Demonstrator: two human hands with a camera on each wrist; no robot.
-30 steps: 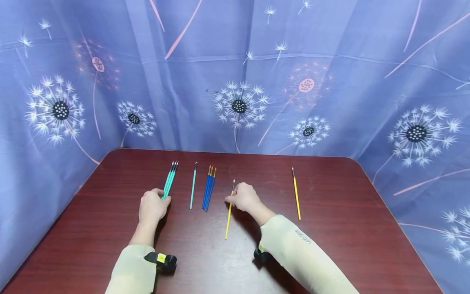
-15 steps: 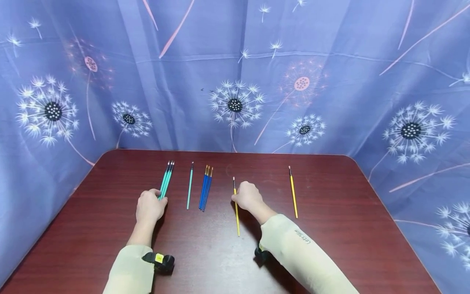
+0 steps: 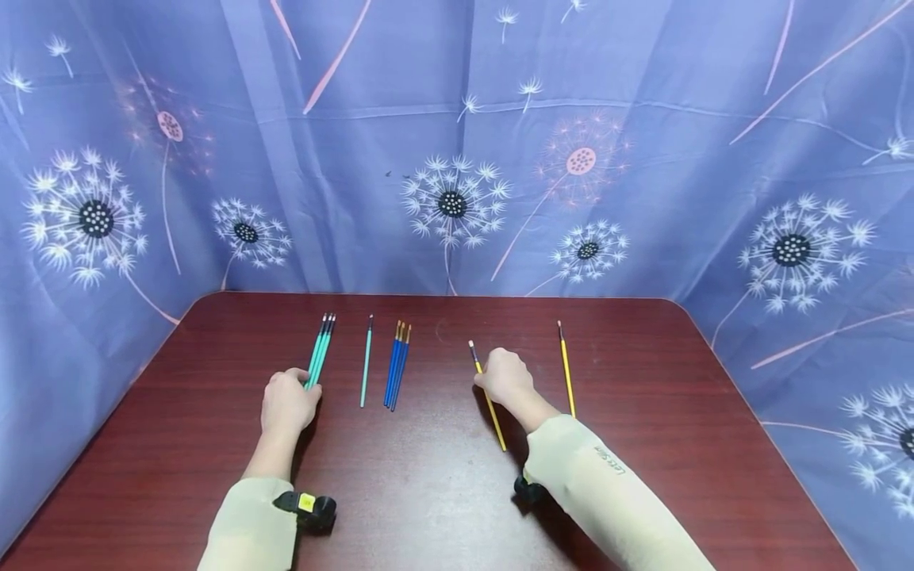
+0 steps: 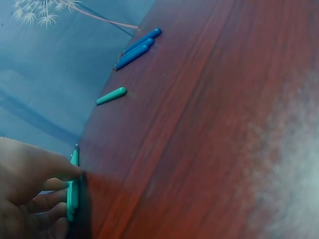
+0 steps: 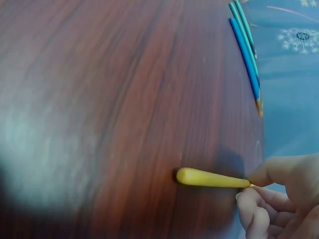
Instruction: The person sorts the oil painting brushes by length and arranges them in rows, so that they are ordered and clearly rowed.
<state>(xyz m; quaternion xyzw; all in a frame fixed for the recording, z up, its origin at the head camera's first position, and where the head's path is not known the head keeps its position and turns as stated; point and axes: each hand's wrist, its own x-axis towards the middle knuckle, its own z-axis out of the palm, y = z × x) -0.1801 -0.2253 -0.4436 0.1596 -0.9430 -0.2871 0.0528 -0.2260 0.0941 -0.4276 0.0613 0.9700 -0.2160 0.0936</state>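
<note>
At the left of the table, my left hand (image 3: 289, 404) holds a small bunch of teal paintbrushes (image 3: 320, 349) near their lower part, bristles pointing away. The left wrist view shows the thumb on one side of these brushes (image 4: 73, 199) and fingers on the other. Right of centre, my right hand (image 3: 508, 379) pinches a yellow paintbrush (image 3: 494, 416) between thumb and fingers, its handle end slanting toward me. In the right wrist view the yellow handle (image 5: 212, 178) sticks out from the fingertips, just over or on the tabletop. Another yellow paintbrush (image 3: 566, 369) lies farther right, its lower end close to the right sleeve.
A single teal paintbrush (image 3: 366, 365) lies between the left hand and a group of blue paintbrushes (image 3: 397, 369). All sit on a dark red wooden table (image 3: 428, 492). A blue dandelion-print curtain (image 3: 343, 182) stands behind the table and along its sides.
My right hand has moved to the right with the yellow paintbrush, whose handle end has swung rightward. The left hand keeps its hold on the teal brushes. The head view has shifted slightly.
</note>
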